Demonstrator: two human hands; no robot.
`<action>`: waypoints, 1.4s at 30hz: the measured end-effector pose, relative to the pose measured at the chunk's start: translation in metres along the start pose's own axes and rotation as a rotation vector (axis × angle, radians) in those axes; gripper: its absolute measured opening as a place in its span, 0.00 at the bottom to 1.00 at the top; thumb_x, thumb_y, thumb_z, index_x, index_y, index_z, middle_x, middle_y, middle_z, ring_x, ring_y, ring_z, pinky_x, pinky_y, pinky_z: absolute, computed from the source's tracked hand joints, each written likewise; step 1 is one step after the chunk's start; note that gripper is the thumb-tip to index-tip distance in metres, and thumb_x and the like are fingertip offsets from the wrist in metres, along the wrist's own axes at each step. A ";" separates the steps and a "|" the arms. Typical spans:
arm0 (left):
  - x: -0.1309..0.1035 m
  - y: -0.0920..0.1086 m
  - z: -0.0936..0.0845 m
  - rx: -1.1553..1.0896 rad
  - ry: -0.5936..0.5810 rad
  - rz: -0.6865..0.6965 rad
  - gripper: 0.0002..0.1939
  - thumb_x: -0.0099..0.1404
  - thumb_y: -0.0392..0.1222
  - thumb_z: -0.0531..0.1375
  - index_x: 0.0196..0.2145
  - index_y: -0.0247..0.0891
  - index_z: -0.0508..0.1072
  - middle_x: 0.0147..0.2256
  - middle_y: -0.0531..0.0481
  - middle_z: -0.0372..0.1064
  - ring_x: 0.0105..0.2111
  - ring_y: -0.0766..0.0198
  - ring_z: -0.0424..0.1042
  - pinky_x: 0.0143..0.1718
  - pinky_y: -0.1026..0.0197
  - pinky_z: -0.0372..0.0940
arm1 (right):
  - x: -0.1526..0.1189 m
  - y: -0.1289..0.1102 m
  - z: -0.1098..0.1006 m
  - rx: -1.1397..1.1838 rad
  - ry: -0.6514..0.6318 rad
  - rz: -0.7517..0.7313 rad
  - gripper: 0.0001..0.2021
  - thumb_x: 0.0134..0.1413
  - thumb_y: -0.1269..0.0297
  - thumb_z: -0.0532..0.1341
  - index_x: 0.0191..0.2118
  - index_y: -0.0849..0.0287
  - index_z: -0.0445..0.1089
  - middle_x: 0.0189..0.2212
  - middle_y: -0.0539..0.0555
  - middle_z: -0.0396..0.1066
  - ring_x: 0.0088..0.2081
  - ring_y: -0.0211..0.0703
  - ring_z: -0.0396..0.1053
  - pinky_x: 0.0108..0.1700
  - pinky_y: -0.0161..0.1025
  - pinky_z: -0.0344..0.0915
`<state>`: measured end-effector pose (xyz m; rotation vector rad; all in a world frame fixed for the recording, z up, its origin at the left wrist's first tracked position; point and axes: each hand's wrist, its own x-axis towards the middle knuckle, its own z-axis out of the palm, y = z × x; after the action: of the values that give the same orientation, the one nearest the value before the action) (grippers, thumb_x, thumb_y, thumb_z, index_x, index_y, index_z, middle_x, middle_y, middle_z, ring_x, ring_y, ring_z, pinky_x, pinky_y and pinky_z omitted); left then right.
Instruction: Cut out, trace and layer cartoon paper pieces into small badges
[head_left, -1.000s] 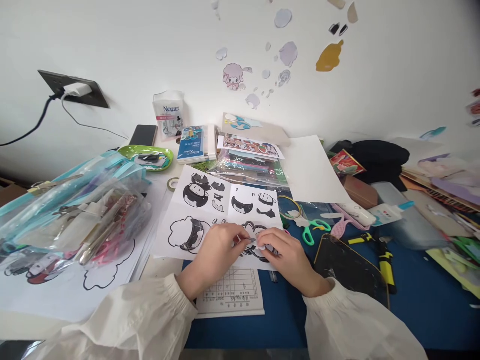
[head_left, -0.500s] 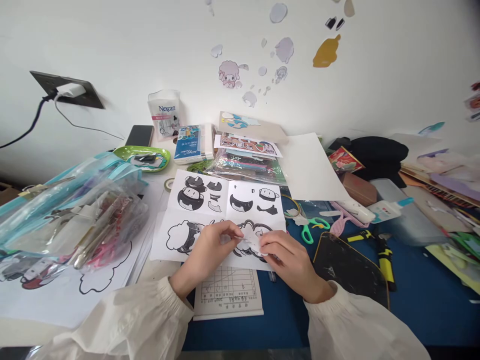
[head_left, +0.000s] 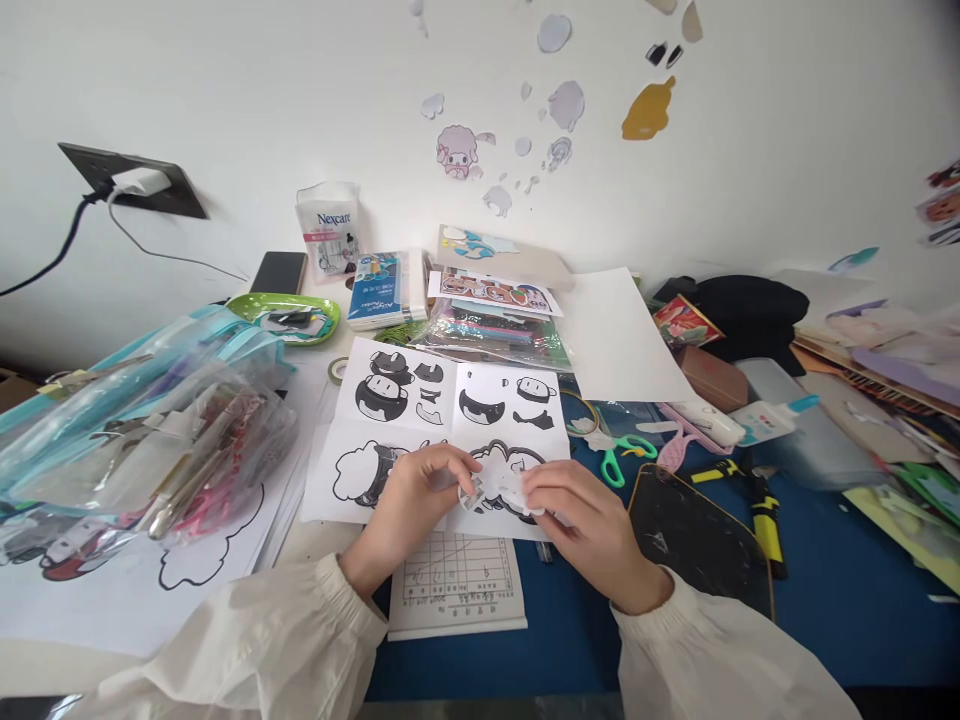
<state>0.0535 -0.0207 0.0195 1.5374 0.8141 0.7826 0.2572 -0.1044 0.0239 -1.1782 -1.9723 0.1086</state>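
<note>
My left hand (head_left: 420,492) pinches a small whitish-grey scrap (head_left: 471,493) between thumb and forefinger; its exact kind is unclear. In my right hand (head_left: 579,512) is a white paper cut-out (head_left: 513,488), gripped at its right edge by the fingertips. Both pieces hover over the lower right part of a creased sheet of printed cartoon shapes (head_left: 442,430), and they hide some of its drawing. Under the sheet's near edge lies a pad of printed forms (head_left: 457,590).
Green-handled scissors (head_left: 613,465), a black board (head_left: 697,540) and yellow-black pliers (head_left: 765,515) lie to the right. A clear bag of tools (head_left: 202,440) covers the left side. Behind stand a blue-labelled pack (head_left: 379,285) and a large white sheet (head_left: 619,335).
A small greyish scrap now shows in my left fingertips, apart from the white cut-out. My left hand has shifted slightly left and down; the right still grips the cut-out.
</note>
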 end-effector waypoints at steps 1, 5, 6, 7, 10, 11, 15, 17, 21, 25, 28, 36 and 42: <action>0.000 0.000 0.000 -0.015 0.007 0.003 0.11 0.52 0.27 0.57 0.21 0.40 0.74 0.36 0.49 0.77 0.39 0.58 0.75 0.46 0.54 0.66 | 0.002 0.000 -0.001 0.034 0.007 0.061 0.12 0.58 0.80 0.57 0.37 0.53 0.67 0.34 0.53 0.74 0.40 0.45 0.74 0.42 0.44 0.72; -0.003 -0.003 -0.001 -0.095 0.044 0.020 0.10 0.54 0.30 0.60 0.19 0.40 0.74 0.37 0.48 0.76 0.40 0.57 0.74 0.45 0.54 0.66 | 0.010 0.004 -0.005 0.207 0.019 0.325 0.06 0.59 0.72 0.59 0.35 0.53 0.68 0.34 0.53 0.74 0.39 0.45 0.74 0.42 0.43 0.72; -0.004 -0.004 -0.002 -0.121 0.051 0.026 0.10 0.54 0.31 0.61 0.18 0.40 0.74 0.38 0.47 0.76 0.40 0.57 0.74 0.44 0.55 0.66 | 0.013 0.006 -0.006 0.255 -0.001 0.390 0.04 0.59 0.70 0.59 0.35 0.53 0.69 0.34 0.53 0.74 0.40 0.45 0.73 0.43 0.43 0.71; -0.005 -0.005 -0.002 -0.149 0.058 0.032 0.10 0.55 0.32 0.62 0.18 0.40 0.74 0.38 0.47 0.76 0.39 0.57 0.73 0.43 0.55 0.67 | 0.016 0.007 -0.007 0.292 -0.033 0.449 0.03 0.60 0.68 0.59 0.35 0.53 0.70 0.34 0.53 0.74 0.41 0.45 0.74 0.44 0.42 0.71; -0.006 -0.007 -0.003 -0.234 0.080 0.053 0.10 0.53 0.33 0.65 0.17 0.41 0.74 0.36 0.48 0.75 0.38 0.59 0.73 0.43 0.57 0.67 | 0.024 0.012 -0.008 0.327 -0.157 0.568 0.06 0.61 0.62 0.59 0.37 0.53 0.73 0.35 0.53 0.76 0.39 0.44 0.75 0.41 0.41 0.72; -0.006 -0.007 -0.003 -0.261 0.087 0.059 0.10 0.53 0.33 0.65 0.17 0.41 0.75 0.36 0.49 0.75 0.38 0.60 0.73 0.43 0.57 0.67 | 0.027 0.014 -0.007 0.322 -0.184 0.590 0.07 0.61 0.62 0.58 0.38 0.53 0.74 0.36 0.53 0.77 0.39 0.44 0.75 0.41 0.40 0.72; -0.005 -0.009 -0.005 -0.363 0.109 0.068 0.11 0.52 0.33 0.67 0.16 0.40 0.74 0.35 0.50 0.73 0.35 0.63 0.72 0.40 0.61 0.67 | 0.037 0.022 0.005 0.244 -0.235 0.611 0.09 0.61 0.65 0.56 0.41 0.53 0.74 0.38 0.53 0.78 0.40 0.45 0.75 0.40 0.40 0.71; -0.004 -0.009 -0.006 -0.407 0.116 0.067 0.10 0.51 0.32 0.68 0.16 0.40 0.74 0.35 0.50 0.73 0.35 0.64 0.72 0.38 0.63 0.67 | 0.040 0.025 0.013 0.195 -0.246 0.597 0.09 0.60 0.67 0.56 0.40 0.54 0.73 0.37 0.53 0.77 0.39 0.44 0.75 0.40 0.41 0.71; -0.004 -0.010 -0.008 -0.475 0.124 0.072 0.11 0.51 0.32 0.68 0.16 0.39 0.74 0.35 0.50 0.73 0.35 0.66 0.71 0.36 0.66 0.66 | 0.039 0.029 0.027 0.076 -0.264 0.527 0.08 0.55 0.70 0.58 0.39 0.54 0.73 0.34 0.53 0.74 0.36 0.45 0.73 0.40 0.43 0.70; -0.004 -0.012 -0.008 -0.518 0.130 0.078 0.11 0.51 0.32 0.69 0.16 0.39 0.74 0.35 0.50 0.72 0.36 0.65 0.71 0.36 0.66 0.67 | 0.033 0.029 0.034 -0.030 -0.270 0.412 0.10 0.53 0.72 0.61 0.41 0.53 0.72 0.36 0.54 0.73 0.44 0.51 0.70 0.48 0.50 0.68; -0.005 -0.012 -0.008 -0.536 0.126 0.083 0.11 0.51 0.32 0.69 0.16 0.39 0.74 0.35 0.50 0.72 0.36 0.65 0.71 0.35 0.66 0.67 | 0.028 0.027 0.035 -0.100 -0.250 0.341 0.11 0.55 0.71 0.61 0.44 0.54 0.71 0.44 0.56 0.72 0.49 0.53 0.67 0.51 0.54 0.66; -0.007 -0.012 -0.008 -0.530 0.119 0.102 0.12 0.52 0.31 0.69 0.16 0.40 0.74 0.35 0.51 0.72 0.36 0.67 0.70 0.35 0.67 0.66 | 0.017 0.014 0.034 -0.223 -0.169 0.236 0.06 0.58 0.72 0.60 0.33 0.56 0.72 0.40 0.57 0.71 0.45 0.55 0.68 0.46 0.55 0.64; -0.008 -0.008 -0.008 -0.489 0.128 0.143 0.12 0.54 0.32 0.69 0.17 0.40 0.75 0.34 0.50 0.73 0.35 0.66 0.71 0.34 0.66 0.66 | 0.025 -0.022 0.026 -0.102 0.004 0.190 0.05 0.61 0.73 0.59 0.37 0.56 0.70 0.36 0.54 0.73 0.40 0.46 0.69 0.43 0.46 0.67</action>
<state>0.0419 -0.0226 0.0119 1.1225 0.5526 1.1026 0.2184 -0.0895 0.0315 -1.4294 -1.8774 0.1041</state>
